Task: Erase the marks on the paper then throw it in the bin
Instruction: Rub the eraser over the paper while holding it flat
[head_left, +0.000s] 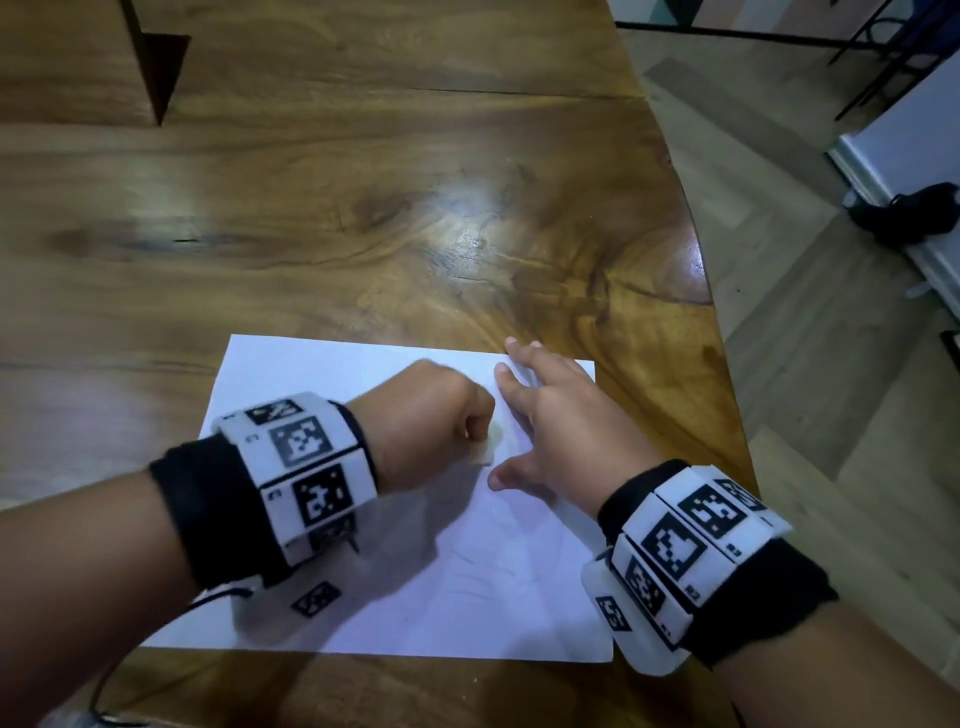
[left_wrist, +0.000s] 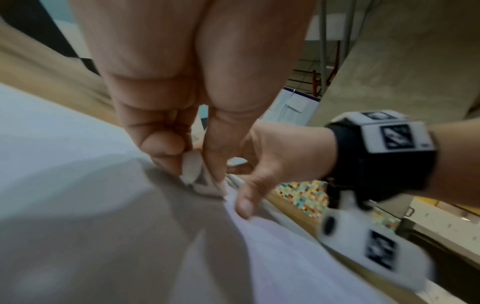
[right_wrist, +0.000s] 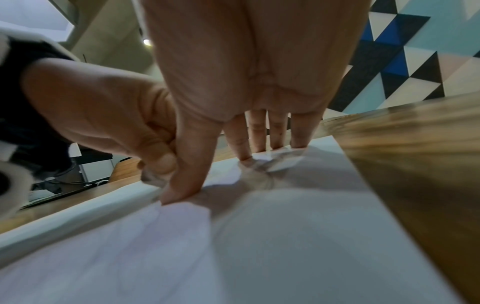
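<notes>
White paper (head_left: 415, 597) lies flat on the table (slightly creased, faint marks). A small white eraser (left_wrist: 193, 167), pinched between fingertips, is pressed against its surface.

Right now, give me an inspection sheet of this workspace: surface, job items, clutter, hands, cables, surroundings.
Surface: wooden table, glossy, a crack across the far part.
Job's things: white paper lies flat at the near edge; marks too faint to judge. Pale eraser against the sheet. Bin: nothing seen.
Clutter: nothing seen.
Grippers: left hand pinches the eraser; right hand presses the paper with spread fingers.
Cables: thin black cable by the left wrist.
Surroundings: wood-look floor; black object beside a white unit.
</notes>
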